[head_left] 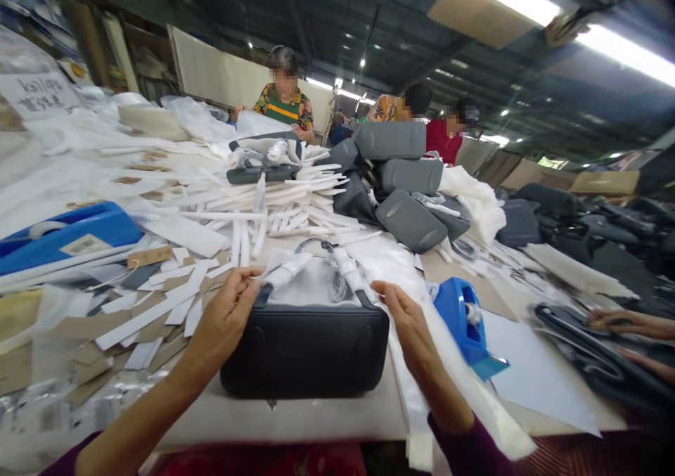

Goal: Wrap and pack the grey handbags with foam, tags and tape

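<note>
A dark handbag (306, 353) sits at the table's front edge, its base facing me. Its handles (285, 271) are wrapped in white foam and point away, with clear plastic between them. My left hand (235, 304) is at the bag's upper left corner, fingers bent together near the left handle's end; what they may pinch is too small to tell. At the upper right corner is my right hand (401, 307), its fingers close to the right handle's base, thumb and fingertips slightly apart, with nothing visible between them.
Blue tape dispensers stand left (89, 233) and right (464, 321). Cardboard and white strips (158, 314) cover the left side. Grey bags (411, 216) are piled behind. A co-worker's hands touch a dark bag (580, 342) at right. Other people are across the table.
</note>
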A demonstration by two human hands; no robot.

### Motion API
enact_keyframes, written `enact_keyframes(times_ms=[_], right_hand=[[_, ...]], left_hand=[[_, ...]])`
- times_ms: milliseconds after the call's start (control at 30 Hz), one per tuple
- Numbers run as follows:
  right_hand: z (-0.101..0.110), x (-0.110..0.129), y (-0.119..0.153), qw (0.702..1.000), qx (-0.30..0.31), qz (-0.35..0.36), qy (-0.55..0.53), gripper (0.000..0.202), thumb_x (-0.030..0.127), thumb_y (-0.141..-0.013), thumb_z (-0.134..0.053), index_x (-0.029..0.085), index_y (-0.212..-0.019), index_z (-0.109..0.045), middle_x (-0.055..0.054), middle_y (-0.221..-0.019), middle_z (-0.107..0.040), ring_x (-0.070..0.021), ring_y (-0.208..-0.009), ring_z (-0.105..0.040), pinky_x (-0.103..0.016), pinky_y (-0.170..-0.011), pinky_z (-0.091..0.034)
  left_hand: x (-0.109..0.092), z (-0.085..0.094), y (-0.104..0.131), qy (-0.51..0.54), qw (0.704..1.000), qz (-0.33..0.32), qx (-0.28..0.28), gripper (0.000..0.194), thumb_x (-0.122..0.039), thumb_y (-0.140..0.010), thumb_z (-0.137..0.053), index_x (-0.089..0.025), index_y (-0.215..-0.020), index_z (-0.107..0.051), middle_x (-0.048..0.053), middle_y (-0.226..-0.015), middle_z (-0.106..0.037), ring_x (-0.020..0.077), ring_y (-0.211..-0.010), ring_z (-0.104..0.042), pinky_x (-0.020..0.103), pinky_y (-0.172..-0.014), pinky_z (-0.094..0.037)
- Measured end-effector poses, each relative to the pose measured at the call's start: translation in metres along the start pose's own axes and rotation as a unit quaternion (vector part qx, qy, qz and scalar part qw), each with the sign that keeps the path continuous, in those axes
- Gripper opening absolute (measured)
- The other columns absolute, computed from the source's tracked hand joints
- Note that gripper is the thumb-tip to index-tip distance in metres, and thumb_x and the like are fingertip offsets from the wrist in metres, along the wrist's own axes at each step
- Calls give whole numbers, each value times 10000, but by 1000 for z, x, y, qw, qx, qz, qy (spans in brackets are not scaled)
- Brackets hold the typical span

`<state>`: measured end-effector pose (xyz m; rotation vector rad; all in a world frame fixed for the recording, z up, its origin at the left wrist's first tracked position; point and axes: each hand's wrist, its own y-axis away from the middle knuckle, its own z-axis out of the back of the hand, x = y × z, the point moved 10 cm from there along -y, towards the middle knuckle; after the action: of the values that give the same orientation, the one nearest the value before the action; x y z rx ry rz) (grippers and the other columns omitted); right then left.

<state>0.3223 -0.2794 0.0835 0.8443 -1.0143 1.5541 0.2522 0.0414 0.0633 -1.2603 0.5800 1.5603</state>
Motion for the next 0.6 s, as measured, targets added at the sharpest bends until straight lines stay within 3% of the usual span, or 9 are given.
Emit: enact_keyframes(times_ms=[67, 167, 300, 367, 500, 600], right_hand=[[-13, -5, 11, 1000, 20, -4, 2, 452, 545, -931, -414, 192, -1102, -639, -74, -1142, -665, -238, -1115, -574, -366, -986, -406], [-22, -3, 23, 999, -16, 24, 25, 402, 500, -957, -387, 190, -1086, -608, -69, -1082, -648, -218, -1057, -568, -342, -941, -406], [-17, -10, 33, 991, -98, 47, 79, 337, 485, -958, -384, 198, -983, -559, -56, -947, -607, -216, -940, -558, -340, -865, -405], [-13, -16, 35, 988, -115, 44, 97, 339, 505, -945, -398, 202, -991, -543, -63, -958, -598, -229, -961, -555, -352, -878, -400], [-7, -34, 37, 986, -87, 0, 139, 466, 580, -918, -373, 206, -1144, -535, -116, -1184, -590, -292, -1166, -514, -421, -989, -375], [-6, -57, 43, 982, -24, -58, 178, 601, 644, -881, -347, 258, -1318, -494, -94, -1319, -571, -333, -1246, -503, -464, -985, -433]], left_hand=[[1, -2, 0, 25, 1000, 3, 4, 362, -513, -891, -493, -222, -1099, -554, -14, -713, -603, 186, -669, -578, 282, -635, -427], [2, -2, 2, 70, 997, 8, -16, 344, -485, -868, -556, -224, -1092, -538, -26, -699, -588, 159, -630, -555, 253, -586, -409], [2, 3, 8, 111, 990, 13, -81, 323, -402, -816, -648, -228, -1050, -511, -62, -645, -511, 121, -573, -493, 224, -563, -383], [0, 3, 10, 125, 988, 15, -85, 301, -375, -807, -654, -221, -1032, -526, -70, -615, -465, 119, -580, -484, 226, -591, -394], [8, 12, 15, 192, 978, 37, -71, 267, -382, -807, -637, -210, -1001, -576, -13, -779, -576, 147, -747, -562, 258, -719, -450], [33, 33, 31, 223, 964, 84, -115, 258, -410, -848, -589, -213, -1013, -598, 30, -944, -624, 182, -900, -591, 305, -843, -461]])
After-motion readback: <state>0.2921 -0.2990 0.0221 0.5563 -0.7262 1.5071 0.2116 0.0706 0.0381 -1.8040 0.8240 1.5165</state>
